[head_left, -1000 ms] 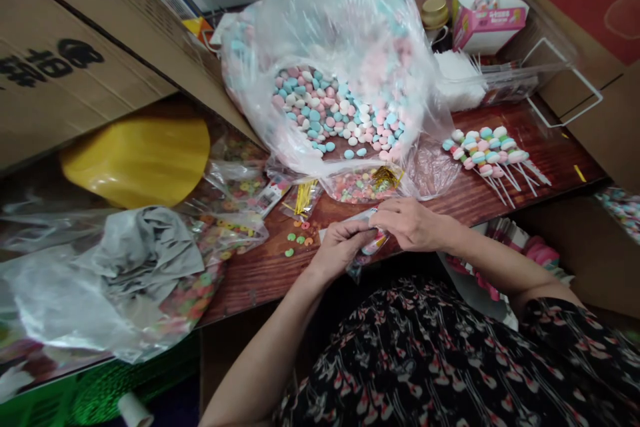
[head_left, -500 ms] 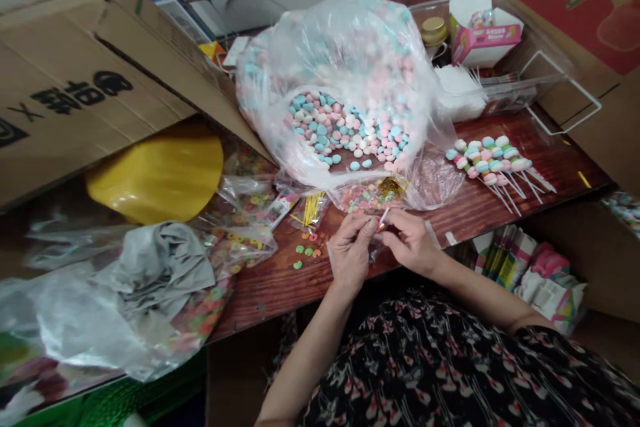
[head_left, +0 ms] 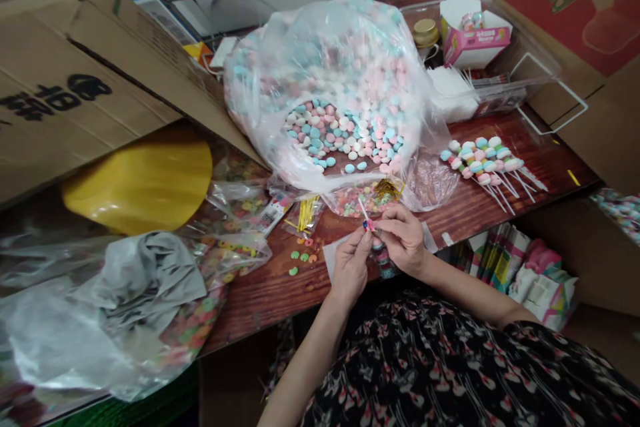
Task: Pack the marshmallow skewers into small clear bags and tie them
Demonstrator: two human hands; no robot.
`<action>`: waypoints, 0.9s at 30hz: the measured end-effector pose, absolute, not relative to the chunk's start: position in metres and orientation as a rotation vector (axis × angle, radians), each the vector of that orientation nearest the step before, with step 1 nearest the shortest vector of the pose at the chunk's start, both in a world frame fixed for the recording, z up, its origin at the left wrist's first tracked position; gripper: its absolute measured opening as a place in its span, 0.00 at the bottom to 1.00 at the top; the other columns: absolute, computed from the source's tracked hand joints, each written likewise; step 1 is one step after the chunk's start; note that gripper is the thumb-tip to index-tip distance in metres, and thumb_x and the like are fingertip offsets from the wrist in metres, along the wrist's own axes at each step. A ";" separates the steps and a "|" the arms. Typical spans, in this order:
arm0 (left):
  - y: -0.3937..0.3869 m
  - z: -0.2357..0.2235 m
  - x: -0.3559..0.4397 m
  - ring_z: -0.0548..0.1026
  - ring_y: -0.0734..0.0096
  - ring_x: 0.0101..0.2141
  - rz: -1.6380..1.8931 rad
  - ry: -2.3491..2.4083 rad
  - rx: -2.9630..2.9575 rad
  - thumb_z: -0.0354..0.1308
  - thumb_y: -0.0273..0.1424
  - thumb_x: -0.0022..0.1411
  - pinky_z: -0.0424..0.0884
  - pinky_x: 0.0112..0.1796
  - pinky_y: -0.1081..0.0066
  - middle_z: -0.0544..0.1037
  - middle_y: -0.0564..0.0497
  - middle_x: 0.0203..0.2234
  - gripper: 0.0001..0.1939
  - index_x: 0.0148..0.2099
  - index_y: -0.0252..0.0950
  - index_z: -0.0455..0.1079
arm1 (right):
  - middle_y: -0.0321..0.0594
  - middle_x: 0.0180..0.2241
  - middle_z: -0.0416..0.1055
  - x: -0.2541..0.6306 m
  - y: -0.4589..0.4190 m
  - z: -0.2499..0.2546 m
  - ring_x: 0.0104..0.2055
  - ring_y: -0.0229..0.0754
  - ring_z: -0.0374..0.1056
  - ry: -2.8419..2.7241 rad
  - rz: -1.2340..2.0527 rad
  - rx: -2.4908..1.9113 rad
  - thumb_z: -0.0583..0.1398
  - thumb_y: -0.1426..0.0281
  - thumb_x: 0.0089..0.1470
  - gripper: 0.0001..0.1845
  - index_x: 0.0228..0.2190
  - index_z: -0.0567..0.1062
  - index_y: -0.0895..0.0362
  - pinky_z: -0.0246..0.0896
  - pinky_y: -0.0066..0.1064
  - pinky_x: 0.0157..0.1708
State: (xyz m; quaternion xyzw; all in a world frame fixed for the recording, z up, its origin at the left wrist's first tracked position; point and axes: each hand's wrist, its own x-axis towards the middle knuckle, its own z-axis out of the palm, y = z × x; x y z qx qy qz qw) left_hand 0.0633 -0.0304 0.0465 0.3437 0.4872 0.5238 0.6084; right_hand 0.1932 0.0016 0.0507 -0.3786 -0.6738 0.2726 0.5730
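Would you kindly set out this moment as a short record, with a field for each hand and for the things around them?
left hand: pinches a thin white stick
right hand: fingertips at the stick's red end
on the table: loose ring candies on a wooden table
just ahead: gold twist ties
farther ahead: clear plastic bag of pastel candies; pastel candies on white sticks
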 end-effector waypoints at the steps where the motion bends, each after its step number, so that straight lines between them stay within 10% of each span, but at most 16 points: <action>1: -0.030 0.047 0.062 0.70 0.75 0.29 1.178 1.116 0.794 0.64 0.45 0.56 0.70 0.34 0.73 0.73 0.53 0.26 0.17 0.30 0.35 0.73 | 0.36 0.27 0.65 0.193 0.002 0.050 0.31 0.37 0.63 -1.595 0.610 -0.903 0.56 0.72 0.59 0.08 0.33 0.76 0.55 0.62 0.32 0.34; 11: -0.019 0.054 0.049 0.71 0.77 0.26 0.929 1.095 0.697 0.66 0.40 0.54 0.69 0.29 0.76 0.75 0.54 0.26 0.15 0.40 0.35 0.74 | 0.37 0.28 0.68 0.190 0.015 0.042 0.32 0.36 0.65 -1.627 0.832 -1.091 0.54 0.71 0.60 0.10 0.28 0.72 0.58 0.63 0.29 0.36; 18: -0.013 0.066 0.040 0.66 0.78 0.16 0.603 1.040 0.870 0.61 0.40 0.57 0.61 0.19 0.77 0.73 0.52 0.16 0.15 0.27 0.32 0.69 | 0.39 0.55 0.68 0.238 0.020 0.066 0.61 0.48 0.54 -2.482 0.090 -0.586 0.55 0.69 0.61 0.16 0.51 0.71 0.47 0.48 0.46 0.55; 27: -0.029 0.062 0.039 0.70 0.75 0.17 0.339 0.701 0.738 0.64 0.41 0.54 0.61 0.18 0.76 0.74 0.49 0.23 0.16 0.30 0.32 0.70 | 0.36 0.25 0.68 0.251 0.011 0.071 0.35 0.41 0.60 -2.596 0.036 -0.208 0.50 0.74 0.62 0.13 0.36 0.74 0.58 0.49 0.42 0.46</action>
